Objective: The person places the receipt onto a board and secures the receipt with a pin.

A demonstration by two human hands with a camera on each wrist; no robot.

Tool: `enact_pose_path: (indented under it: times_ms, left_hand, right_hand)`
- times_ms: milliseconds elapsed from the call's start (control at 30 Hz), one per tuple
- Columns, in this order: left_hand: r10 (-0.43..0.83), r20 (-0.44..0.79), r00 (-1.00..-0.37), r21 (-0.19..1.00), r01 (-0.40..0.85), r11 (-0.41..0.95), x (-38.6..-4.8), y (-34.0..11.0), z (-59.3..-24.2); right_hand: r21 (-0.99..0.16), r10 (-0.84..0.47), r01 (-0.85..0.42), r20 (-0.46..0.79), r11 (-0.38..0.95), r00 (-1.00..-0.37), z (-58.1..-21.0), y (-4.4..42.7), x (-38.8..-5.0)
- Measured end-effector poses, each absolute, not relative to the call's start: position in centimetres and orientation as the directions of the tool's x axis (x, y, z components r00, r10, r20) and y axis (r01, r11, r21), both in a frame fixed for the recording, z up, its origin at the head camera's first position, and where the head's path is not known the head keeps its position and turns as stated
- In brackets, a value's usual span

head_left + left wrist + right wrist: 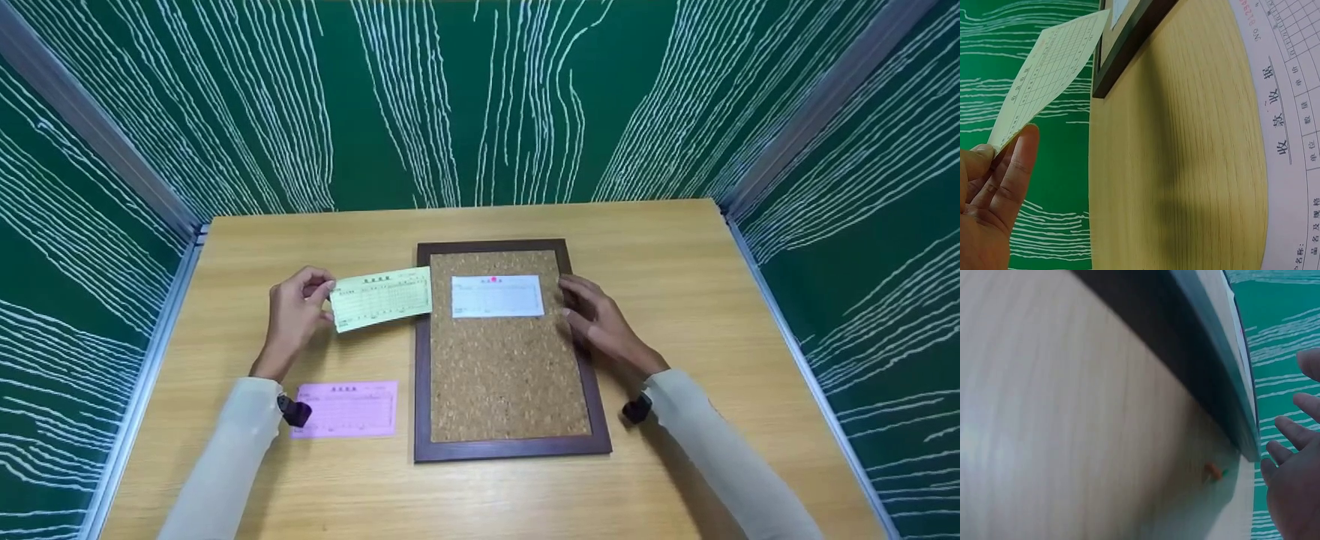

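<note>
Between thumb and fingers, my left hand [296, 311] pinches the left end of a pale green receipt slip [382, 300]. Its right end reaches over the left frame of a corkboard [506, 382]. A white slip [496, 301] lies on the upper cork, with a pink-red pushpin [493, 279] at its top edge. My right hand [606, 326] is at the board's upper right edge, fingers spread and holding nothing; whether they touch the frame is unclear. A pink receipt slip [349, 405] lies on the table below my left hand, partly behind the wrist camera.
An orange pushpin [1213, 471] and a bit of green [1225, 472] lie on the wooden table [697, 300] beside the board's right side. Green walls with white wavy lines [517, 97] stand around the table's back and sides.
</note>
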State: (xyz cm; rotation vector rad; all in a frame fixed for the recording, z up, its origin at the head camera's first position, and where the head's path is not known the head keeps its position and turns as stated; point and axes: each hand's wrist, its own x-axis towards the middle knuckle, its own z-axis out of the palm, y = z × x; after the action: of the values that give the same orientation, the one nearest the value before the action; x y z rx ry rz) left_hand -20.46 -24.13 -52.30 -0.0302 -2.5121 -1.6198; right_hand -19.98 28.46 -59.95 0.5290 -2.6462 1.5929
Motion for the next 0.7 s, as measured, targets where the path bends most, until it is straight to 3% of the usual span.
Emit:
enact_pose_path:
  times_ms: [400,700]
  left_hand:
    - [-0.035,0.176,-0.984,0.899,0.146,0.412,-20.4,-23.0,-51.8]
    - [-0.021,0.165,-0.986,0.901,0.142,0.410,-20.4,-22.2,-51.7]
  right_hand:
    - [-0.838,-0.349,-0.362,0.223,0.407,-0.910,-58.8,26.2,-19.4]
    - [-0.857,-0.353,-0.290,0.137,0.426,-0.925,-57.6,24.3,-19.2]
